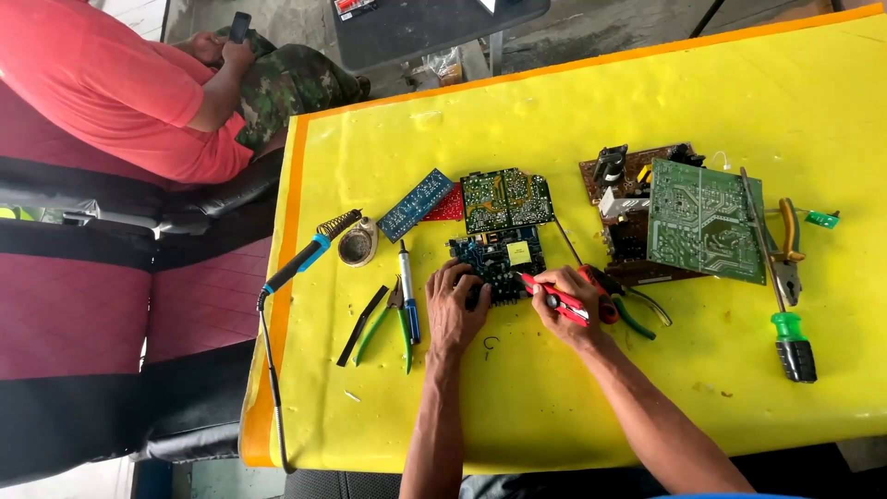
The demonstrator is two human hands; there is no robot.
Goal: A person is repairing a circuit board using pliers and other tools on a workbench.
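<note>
Steadying the dark blue circuit board [497, 263] at its near-left edge, the left hand [455, 305] presses with fingers curled on it, while the right hand [570, 294] pinches a red-handled tool [554, 298], tip on the board's near-right edge. Work on this board looks under way, not finished. Left lie green-handled pliers [395, 321] and a blue soldering iron [309, 254]; farther off, a green circuit board [505, 199] and, right, a large green board [704, 222].
</note>
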